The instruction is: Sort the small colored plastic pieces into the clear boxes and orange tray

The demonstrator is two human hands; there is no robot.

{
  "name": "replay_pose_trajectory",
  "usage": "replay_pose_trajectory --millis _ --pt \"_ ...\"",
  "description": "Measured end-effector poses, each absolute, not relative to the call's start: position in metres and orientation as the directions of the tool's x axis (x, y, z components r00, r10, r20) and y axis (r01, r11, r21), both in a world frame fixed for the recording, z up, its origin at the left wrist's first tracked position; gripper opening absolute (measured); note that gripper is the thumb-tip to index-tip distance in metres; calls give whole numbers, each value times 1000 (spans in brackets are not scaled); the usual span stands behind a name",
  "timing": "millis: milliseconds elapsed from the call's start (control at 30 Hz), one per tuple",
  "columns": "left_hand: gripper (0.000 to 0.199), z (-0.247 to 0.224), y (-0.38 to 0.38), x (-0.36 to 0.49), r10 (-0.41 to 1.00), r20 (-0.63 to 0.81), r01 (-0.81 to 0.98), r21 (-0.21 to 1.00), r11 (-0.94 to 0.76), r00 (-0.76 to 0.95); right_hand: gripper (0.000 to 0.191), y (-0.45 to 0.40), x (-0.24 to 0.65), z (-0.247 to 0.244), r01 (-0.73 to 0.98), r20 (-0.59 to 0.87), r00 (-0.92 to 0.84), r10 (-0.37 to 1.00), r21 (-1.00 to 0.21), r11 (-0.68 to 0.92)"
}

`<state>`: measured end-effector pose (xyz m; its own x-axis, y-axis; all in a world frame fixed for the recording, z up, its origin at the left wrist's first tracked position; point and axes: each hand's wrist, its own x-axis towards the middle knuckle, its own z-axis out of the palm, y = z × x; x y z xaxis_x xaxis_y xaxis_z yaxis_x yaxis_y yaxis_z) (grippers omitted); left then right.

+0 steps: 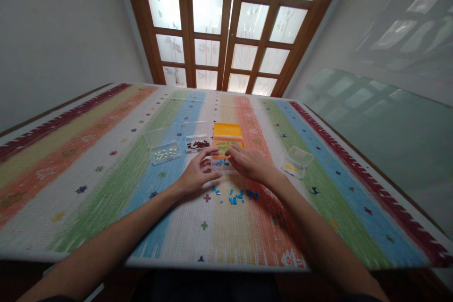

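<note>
Left hand (198, 170): grip half open, apparently empty, at the left end of clear plastic box (226, 171); right hand (246, 163): grip bunched above, hold unclear. Blue pieces (222, 163) inside, more on desk (187, 240). Steadying box, working low should limit spills.

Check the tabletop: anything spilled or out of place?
Loose blue pieces lie scattered on the striped tablecloth, on the near side of the clear box that holds similar ones, so they look possibly spilled.
</note>
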<state>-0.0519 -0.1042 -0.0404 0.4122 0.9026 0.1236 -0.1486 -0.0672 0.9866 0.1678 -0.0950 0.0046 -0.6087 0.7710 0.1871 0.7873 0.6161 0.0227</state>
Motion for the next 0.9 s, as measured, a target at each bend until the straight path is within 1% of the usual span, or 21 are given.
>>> replay_pose_trajectory --millis 233,333,467,567,633,767,833,900 --pt "67 -37 -105 -52 904 115 -153 987 -56 411 18 -97 165 7 803 129 -594 794 32 595" --pt "67 -37 -106 -51 899 121 -166 985 -54 421 20 -97 164 7 792 112 -610 785 34 610" --pt "67 -38 -105 -51 896 127 -165 984 -61 426 18 -96 164 7 783 120 -619 776 17 621" --pt "67 -40 -104 -52 898 130 -164 984 -65 420 23 -96 168 9 790 144 -606 782 0 613" --pt "67 -42 -102 -52 900 131 -169 983 -65 415 26 -96 174 13 795 200 -589 783 -33 606" --pt "68 -44 -101 -53 902 131 -173 983 -64 411 23 -102 189 24 749 356 -565 744 -157 644" --pt "68 -44 -102 -53 905 133 -178 982 -64 405 20 -109 197 29 709 350 -586 731 -215 671" --pt "69 -44 -102 -53 907 125 -180 982 -56 401 18 -119 204 32 682 262 -622 738 -282 675"
